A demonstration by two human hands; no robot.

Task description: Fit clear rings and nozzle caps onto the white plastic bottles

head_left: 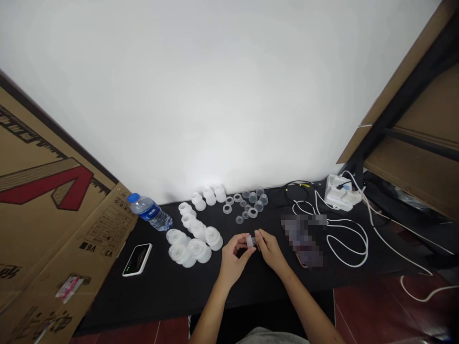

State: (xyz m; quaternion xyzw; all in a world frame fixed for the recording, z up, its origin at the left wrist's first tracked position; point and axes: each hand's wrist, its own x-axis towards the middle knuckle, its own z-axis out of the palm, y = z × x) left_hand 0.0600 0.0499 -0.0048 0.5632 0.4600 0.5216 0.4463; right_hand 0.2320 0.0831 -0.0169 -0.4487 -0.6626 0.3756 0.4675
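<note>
Near the front of the black table, my left hand (234,255) pinches a translucent screw ring (249,242) between thumb and fingers. From the other side, my right hand (269,251) has its fingertips closed on a small clear teat (254,241) at the ring. How far the teat sits inside the ring is hidden by the fingers. Beyond my hands lie loose screw rings (253,212), several teats (239,220) and clear dome caps (258,206). To the left stand several white baby bottles (198,201), the nearer ones with capped tops (199,249).
A water bottle (150,211) leans by a cardboard box (71,224) on the left, near a white-edged device (137,259). To the right are a blurred-out phone (303,241), a white power strip (342,192) and looping white cables (366,246). A white wall (229,95) closes the back.
</note>
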